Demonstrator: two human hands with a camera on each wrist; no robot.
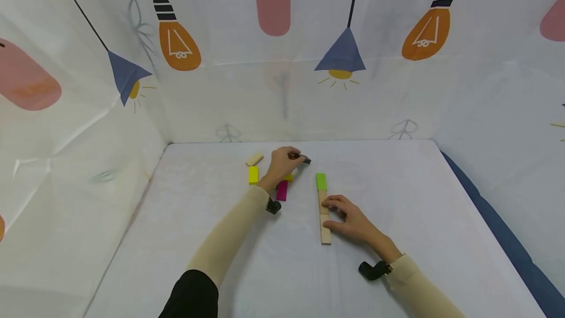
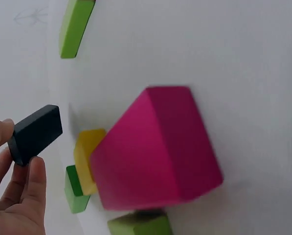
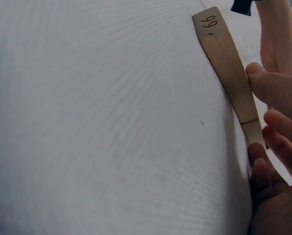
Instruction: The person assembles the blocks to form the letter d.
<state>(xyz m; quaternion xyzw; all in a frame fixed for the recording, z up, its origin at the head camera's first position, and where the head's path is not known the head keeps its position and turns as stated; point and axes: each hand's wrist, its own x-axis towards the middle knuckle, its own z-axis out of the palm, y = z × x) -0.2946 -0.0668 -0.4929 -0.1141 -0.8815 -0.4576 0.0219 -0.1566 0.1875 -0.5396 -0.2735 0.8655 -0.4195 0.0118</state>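
The left hand (image 1: 280, 165) pinches a black block (image 2: 37, 134) between its thumb and fingertips, over the far part of the white worktop (image 1: 379, 175), to the left of a row of blocks and beyond its far end. That row runs away from the person: plain wooden blocks (image 1: 325, 230) end to end, with a lime-green block (image 1: 321, 182) at the far end. The right hand (image 1: 353, 221) is at the row's right side, thumb and forefinger spread apart, the thumb beside the nearer wood and the forefinger further along — it reaches along the side rather than closing round a block. The end face nearest the person bears a marking like "99" or "66". Around the left wrist lie loose blocks: a magenta block (image 1: 282, 191), a yellow block (image 1: 253, 175) with a pale wooden block (image 1: 254, 159) just beyond it, and — partly hidden in the head view — a second yellow block (image 2: 83, 159) next to a green block (image 2: 77, 193).
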